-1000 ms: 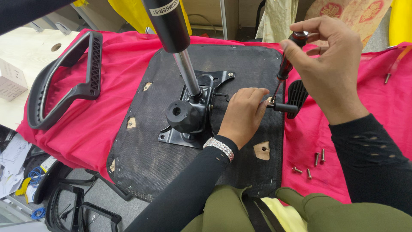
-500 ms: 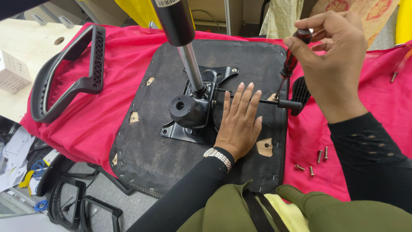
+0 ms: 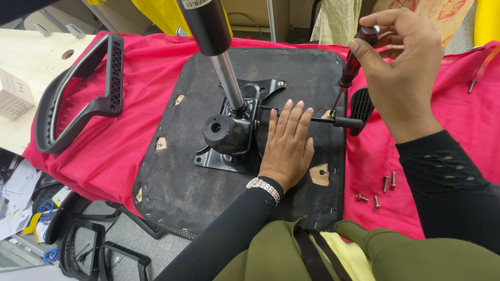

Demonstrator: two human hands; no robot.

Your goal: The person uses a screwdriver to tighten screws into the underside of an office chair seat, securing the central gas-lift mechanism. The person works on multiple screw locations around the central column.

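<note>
An upturned black chair seat (image 3: 179, 171) lies on a red cloth (image 3: 140, 109). A black metal tilt mechanism (image 3: 229, 135) with a chrome gas cylinder (image 3: 229, 78) is mounted at its middle. My left hand (image 3: 287, 147) rests flat, fingers together, on the seat beside the mechanism, over its side lever (image 3: 341, 122). My right hand (image 3: 401, 67) grips a dark red-handled screwdriver (image 3: 351, 65), held upright with its tip down at the seat's right edge.
A black armrest (image 3: 78, 109) lies on the cloth at left. Several loose screws (image 3: 383, 190) sit on the cloth at right. A light wooden table (image 3: 26, 67) with a small box is at far left. Black chair parts (image 3: 88, 250) lie on the floor below.
My left hand went from curled near the lever to lying flat on the seat. The screwdriver in my right hand stayed at the seat's right edge.
</note>
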